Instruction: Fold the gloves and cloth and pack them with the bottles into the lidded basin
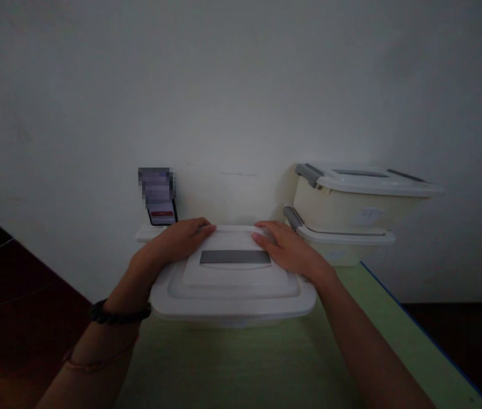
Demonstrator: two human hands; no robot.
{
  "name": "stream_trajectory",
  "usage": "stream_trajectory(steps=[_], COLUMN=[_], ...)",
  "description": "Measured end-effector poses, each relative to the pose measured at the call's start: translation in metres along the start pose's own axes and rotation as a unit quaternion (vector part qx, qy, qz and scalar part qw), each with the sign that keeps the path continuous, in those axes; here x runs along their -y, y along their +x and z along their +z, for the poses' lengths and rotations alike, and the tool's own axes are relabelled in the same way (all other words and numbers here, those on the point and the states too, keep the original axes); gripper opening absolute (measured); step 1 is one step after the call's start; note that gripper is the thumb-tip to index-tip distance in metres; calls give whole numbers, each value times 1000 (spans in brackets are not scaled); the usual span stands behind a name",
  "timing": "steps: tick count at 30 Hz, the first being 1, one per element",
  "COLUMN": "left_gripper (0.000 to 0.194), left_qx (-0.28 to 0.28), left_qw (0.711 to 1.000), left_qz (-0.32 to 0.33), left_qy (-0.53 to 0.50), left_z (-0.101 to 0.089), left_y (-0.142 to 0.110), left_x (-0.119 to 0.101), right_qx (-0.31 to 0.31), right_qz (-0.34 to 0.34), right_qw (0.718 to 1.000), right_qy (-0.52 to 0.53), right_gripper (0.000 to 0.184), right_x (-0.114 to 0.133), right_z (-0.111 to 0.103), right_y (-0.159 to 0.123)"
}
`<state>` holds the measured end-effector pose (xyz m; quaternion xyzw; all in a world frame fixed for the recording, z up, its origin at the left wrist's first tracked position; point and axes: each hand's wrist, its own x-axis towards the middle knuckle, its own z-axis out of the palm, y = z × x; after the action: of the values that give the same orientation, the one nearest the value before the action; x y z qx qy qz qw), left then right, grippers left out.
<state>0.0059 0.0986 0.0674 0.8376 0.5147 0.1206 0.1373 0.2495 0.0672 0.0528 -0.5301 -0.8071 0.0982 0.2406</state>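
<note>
A white plastic storage box lid point(232, 292) with a grey handle strip point(235, 257) fills the middle of the view. Just a sliver of the pale box body shows below its front rim. My left hand point(183, 238) is closed on the lid's far left corner, thumb on top and fingers along the back edge. Opposite it, my right hand point(286, 247) grips the far right part, its thumb also on the top face. The undersides of both hands and the lid's side edges are partly hidden.
Two similar lidded boxes, an upper box point(335, 210) on a lower box point(339, 254), stand stacked at the right by the wall point(241, 85). A phone point(162, 207) leans upright on the left. The green table point(232, 363) has a blue right edge.
</note>
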Motion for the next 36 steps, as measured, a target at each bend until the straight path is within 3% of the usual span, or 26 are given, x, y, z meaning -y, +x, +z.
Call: stream_trajectory(steps=[5,9,13,16,18,22,27,29,32,36], left_gripper=[53,53,54,55,54,50,44,44,48,62], left_qx=[-21,-30,-37,-46,-53,-78,-155,-148,-91,-7], left_qw=[999,999,998,997,996,996,987,987,990,993], left_qz=[-22,-32,-48,-64,-67,-47,8,49,103,96], left_qy=[15,18,21,22,19,10,26,33,40,75], left_z=[4,4,5,5,6,7,3,4,7,9], left_y=[3,3,4,8,14,31,35,26,4,-18], left_x=[4,3,1,2,6,16,16,10,2,-3], right_qx=[-6,-15,-9,77,76,58,50,45,48,52], right_qz=[15,17,14,-37,-41,-34,-33,-25,-19,-26], right_qw=[999,999,1000,995,993,991,990,991,991,991], right_qy=[44,27,-17,-51,-80,-118,-126,-126,-125,-123], right_gripper=[33,35,45,59,65,62,61,68,72,64], right_x=[-7,-7,14,37,48,49,39,39,38,36], right_z=[0,-2,-8,-9,-6,2,7,7,9,11], right_y=[4,4,-12,-30,-36,-24,-5,-4,-6,-7])
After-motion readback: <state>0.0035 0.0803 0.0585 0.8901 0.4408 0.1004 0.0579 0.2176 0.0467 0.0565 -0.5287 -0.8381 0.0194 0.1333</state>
